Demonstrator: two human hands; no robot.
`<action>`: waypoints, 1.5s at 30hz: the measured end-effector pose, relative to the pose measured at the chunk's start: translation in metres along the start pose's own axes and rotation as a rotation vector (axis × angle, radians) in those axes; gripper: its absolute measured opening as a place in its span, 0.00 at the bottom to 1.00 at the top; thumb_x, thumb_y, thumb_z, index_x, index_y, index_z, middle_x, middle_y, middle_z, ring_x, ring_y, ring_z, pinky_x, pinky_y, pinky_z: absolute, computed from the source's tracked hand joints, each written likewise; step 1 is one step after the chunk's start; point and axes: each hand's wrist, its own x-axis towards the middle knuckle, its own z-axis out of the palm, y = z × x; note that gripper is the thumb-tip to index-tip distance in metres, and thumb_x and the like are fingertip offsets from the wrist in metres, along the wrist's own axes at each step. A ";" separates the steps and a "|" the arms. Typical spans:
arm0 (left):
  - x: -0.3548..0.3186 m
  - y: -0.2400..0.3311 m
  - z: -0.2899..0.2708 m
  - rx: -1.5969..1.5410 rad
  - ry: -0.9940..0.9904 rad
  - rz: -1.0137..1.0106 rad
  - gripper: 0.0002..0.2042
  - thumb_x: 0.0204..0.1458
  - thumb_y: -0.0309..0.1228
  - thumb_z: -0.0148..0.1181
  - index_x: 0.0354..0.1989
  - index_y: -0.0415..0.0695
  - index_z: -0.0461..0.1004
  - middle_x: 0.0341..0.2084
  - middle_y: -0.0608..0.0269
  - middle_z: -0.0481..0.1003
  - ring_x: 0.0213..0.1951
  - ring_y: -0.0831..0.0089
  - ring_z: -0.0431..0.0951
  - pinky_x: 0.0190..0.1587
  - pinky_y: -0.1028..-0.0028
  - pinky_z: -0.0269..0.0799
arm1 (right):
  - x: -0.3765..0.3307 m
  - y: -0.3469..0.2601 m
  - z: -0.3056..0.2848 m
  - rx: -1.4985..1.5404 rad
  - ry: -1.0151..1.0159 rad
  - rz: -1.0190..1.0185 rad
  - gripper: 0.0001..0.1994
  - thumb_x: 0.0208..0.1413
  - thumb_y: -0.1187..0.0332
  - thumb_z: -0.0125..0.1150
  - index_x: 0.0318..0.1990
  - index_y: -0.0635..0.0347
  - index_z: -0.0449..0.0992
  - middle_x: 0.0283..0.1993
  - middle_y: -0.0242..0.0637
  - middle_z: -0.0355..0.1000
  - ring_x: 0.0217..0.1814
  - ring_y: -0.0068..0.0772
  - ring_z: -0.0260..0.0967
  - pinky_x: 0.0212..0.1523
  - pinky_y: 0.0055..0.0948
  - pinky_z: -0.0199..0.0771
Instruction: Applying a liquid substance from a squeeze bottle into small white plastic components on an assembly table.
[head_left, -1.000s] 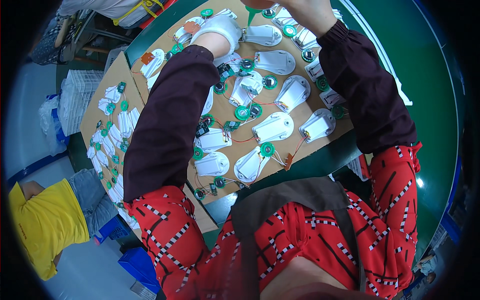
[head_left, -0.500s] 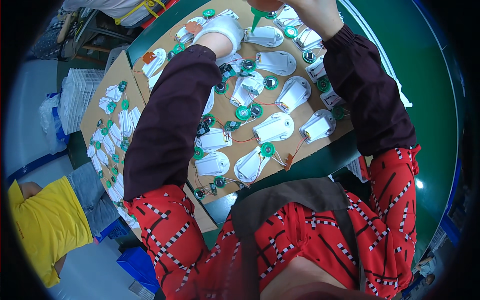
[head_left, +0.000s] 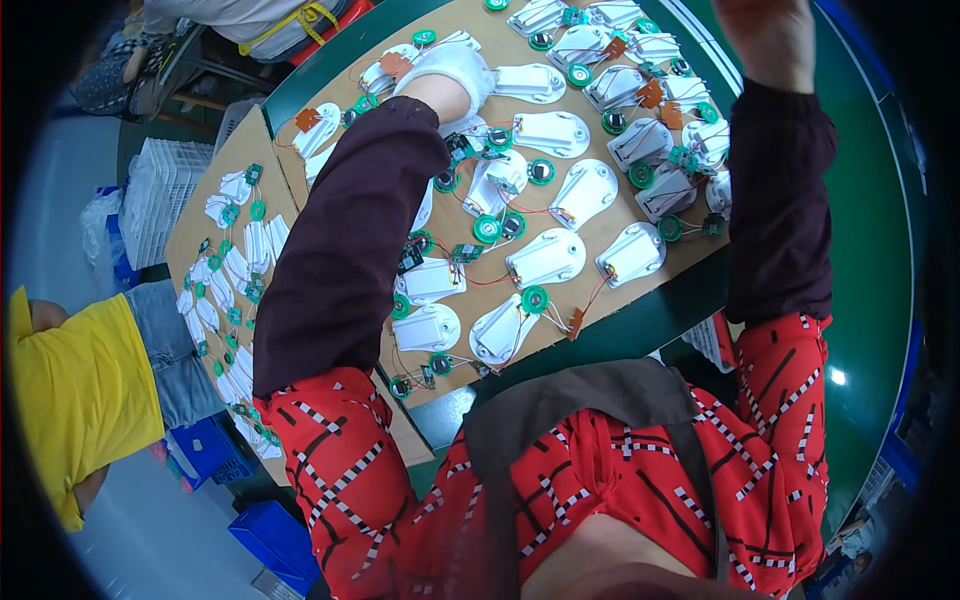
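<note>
My left hand [head_left: 450, 76], in a white glove, rests at the far side of the cardboard sheet [head_left: 478, 297]. Its fingers are hidden behind the glove's back, right beside a white teardrop-shaped plastic housing [head_left: 530, 84]; I cannot tell if it grips that piece. My right hand [head_left: 768, 42] is raised at the top edge, blurred, with its fingers cut off by the frame. Below the left hand lie more white housings [head_left: 553, 134], wired to round green-rimmed speakers [head_left: 487, 229] and small green circuit boards [head_left: 466, 253].
Brown connector boards [head_left: 575, 322] lie among the wires. A second cardboard sheet [head_left: 187, 236] with similar parts is at the left. The green table [head_left: 870, 300] extends right. White crates [head_left: 168, 190], blue bins [head_left: 272, 540] and a person in a yellow shirt [head_left: 90, 400] are at left.
My right hand has swung up and right, off the housings, uncovering several at the far right. The green pointed nozzle near it has left view. My left hand has shifted slightly right.
</note>
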 end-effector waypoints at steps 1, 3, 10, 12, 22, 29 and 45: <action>0.000 0.005 -0.010 0.003 0.011 0.012 0.10 0.47 0.33 0.55 0.37 0.46 0.77 0.40 0.57 0.74 0.43 0.59 0.74 0.45 0.67 0.70 | 0.005 -0.019 -0.039 0.184 -0.345 0.019 0.14 0.57 0.65 0.52 0.47 0.63 0.70 0.45 0.42 0.71 0.49 0.37 0.69 0.55 0.43 0.66; -0.018 0.013 -0.027 -0.276 -0.030 -0.194 0.13 0.49 0.36 0.50 0.38 0.45 0.77 0.40 0.54 0.75 0.43 0.56 0.74 0.46 0.66 0.69 | -0.009 -0.029 -0.016 0.163 -0.118 -0.017 0.13 0.56 0.63 0.54 0.44 0.62 0.72 0.42 0.40 0.72 0.48 0.36 0.69 0.53 0.42 0.67; -0.045 -0.019 -0.051 -0.504 0.291 -0.396 0.15 0.48 0.42 0.50 0.38 0.48 0.78 0.38 0.54 0.76 0.42 0.55 0.74 0.46 0.65 0.69 | -0.050 -0.026 0.091 -0.067 0.486 -0.101 0.23 0.53 0.53 0.58 0.51 0.58 0.63 0.41 0.38 0.71 0.39 0.30 0.72 0.30 0.23 0.76; -0.026 -0.023 -0.053 -0.411 0.315 -0.381 0.15 0.47 0.42 0.52 0.38 0.49 0.78 0.38 0.54 0.76 0.42 0.57 0.75 0.46 0.65 0.69 | -0.058 -0.030 0.088 -0.111 0.515 -0.161 0.24 0.53 0.53 0.58 0.51 0.58 0.62 0.41 0.38 0.71 0.39 0.31 0.72 0.30 0.24 0.76; -0.001 -0.008 -0.046 0.016 0.061 -0.523 0.11 0.50 0.32 0.51 0.38 0.45 0.78 0.40 0.52 0.76 0.45 0.55 0.75 0.45 0.63 0.72 | -0.038 0.029 0.009 -0.180 0.036 0.052 0.17 0.53 0.57 0.58 0.40 0.63 0.74 0.37 0.40 0.74 0.42 0.34 0.73 0.46 0.34 0.74; -0.007 -0.014 -0.041 -0.071 -0.011 -0.542 0.12 0.50 0.32 0.52 0.40 0.44 0.77 0.40 0.52 0.76 0.45 0.55 0.75 0.44 0.64 0.72 | -0.027 0.037 0.092 -0.162 0.314 0.150 0.17 0.55 0.57 0.55 0.45 0.59 0.68 0.34 0.35 0.73 0.31 0.25 0.73 0.29 0.23 0.75; -0.007 -0.026 -0.018 -0.340 0.285 -0.492 0.13 0.54 0.38 0.46 0.41 0.45 0.69 0.34 0.48 0.76 0.38 0.54 0.76 0.43 0.61 0.70 | -0.008 0.107 0.100 -0.393 0.124 0.082 0.22 0.48 0.67 0.64 0.50 0.62 0.67 0.42 0.33 0.70 0.43 0.25 0.69 0.42 0.25 0.71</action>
